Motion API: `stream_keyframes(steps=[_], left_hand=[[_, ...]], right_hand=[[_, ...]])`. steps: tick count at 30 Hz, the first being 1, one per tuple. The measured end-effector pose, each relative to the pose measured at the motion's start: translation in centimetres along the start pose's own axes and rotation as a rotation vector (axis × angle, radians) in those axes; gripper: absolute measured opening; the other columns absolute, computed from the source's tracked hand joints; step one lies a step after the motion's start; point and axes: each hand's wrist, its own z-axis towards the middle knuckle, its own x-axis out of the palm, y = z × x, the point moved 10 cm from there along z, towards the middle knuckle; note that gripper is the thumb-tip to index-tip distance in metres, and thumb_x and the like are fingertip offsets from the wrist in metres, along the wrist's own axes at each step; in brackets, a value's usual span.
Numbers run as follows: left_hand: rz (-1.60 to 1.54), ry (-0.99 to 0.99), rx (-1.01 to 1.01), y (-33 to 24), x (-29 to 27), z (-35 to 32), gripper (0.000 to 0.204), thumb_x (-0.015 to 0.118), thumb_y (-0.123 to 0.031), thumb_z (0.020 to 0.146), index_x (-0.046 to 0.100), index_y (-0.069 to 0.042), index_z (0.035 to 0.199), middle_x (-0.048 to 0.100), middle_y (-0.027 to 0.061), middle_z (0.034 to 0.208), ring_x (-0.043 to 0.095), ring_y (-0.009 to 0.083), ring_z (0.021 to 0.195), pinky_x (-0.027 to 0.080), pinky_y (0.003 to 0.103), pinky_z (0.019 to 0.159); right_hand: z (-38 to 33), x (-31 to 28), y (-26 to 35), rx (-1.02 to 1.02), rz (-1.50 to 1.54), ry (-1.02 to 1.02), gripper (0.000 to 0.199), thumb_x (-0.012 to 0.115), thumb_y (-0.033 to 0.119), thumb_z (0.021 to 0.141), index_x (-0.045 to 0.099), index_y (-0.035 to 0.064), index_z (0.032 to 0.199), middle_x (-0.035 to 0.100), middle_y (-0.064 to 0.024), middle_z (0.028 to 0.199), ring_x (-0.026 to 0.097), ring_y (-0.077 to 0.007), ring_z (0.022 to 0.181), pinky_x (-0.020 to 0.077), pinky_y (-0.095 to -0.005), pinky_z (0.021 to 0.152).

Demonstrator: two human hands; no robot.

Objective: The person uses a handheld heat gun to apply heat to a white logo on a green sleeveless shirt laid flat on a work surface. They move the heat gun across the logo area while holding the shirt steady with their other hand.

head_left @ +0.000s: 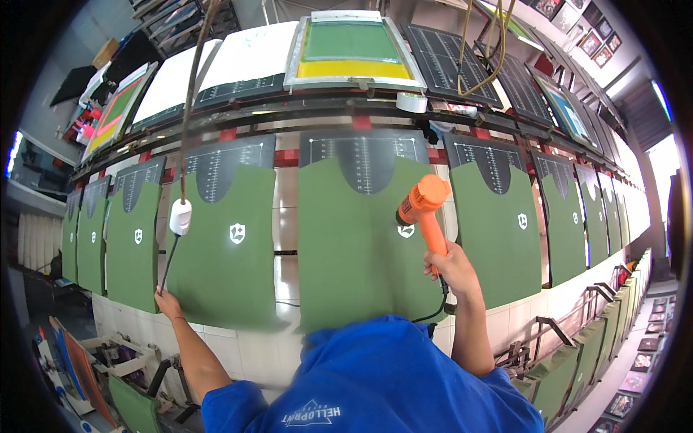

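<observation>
My right hand (456, 268) is wrapped round the handle of an orange heat gun (427, 198). Its dark nozzle sits over a white shield print, partly hidden, on a green shirt panel (354, 238) in front of me. A black cord runs down from the handle past my wrist. To the left, my left hand (169, 303) pinches a black cable (171, 263) that drops from a white socket (180, 216) hung on a brown cord. Just beside that hand lies another green panel (224, 281) bearing a white shield print (237, 233).
Green panels on black ruled boards (224, 151) run in a row left and right. Behind, a rail carries a framed printing screen (354, 43), a roll of white tape (411, 102) and more boards. A yellow hose (498, 65) hangs at upper right. More green panels (556, 372) line the lower right.
</observation>
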Motion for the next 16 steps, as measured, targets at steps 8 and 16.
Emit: stream_keyframes(steps=[8,16], left_hand=[[0.044,0.08,0.052,-3.3,0.5,-3.0,0.051,0.051,-0.038,0.099,0.051,0.0,0.133,0.063,0.0232,0.117,0.059,0.0388,0.109,0.044,0.044,0.093],[0.108,0.092,0.17,-1.3,3.0,-1.8,0.056,0.055,-0.034,0.098,0.042,-0.002,0.142,0.054,0.023,0.136,0.053,0.0396,0.122,0.039,0.044,0.104]], right_hand=[[-1.4,0.0,-0.6,0.029,-0.011,-0.025,0.025,0.062,0.012,0.087,0.055,-0.0012,0.106,0.058,-0.0033,0.076,0.06,-0.0119,0.063,0.0477,-0.0263,0.054],[-1.8,0.0,-1.4,0.037,-0.049,-0.028,0.039,0.062,0.013,0.087,0.054,-0.0004,0.123,0.059,-0.0032,0.078,0.06,-0.0134,0.065,0.0487,-0.027,0.056]])
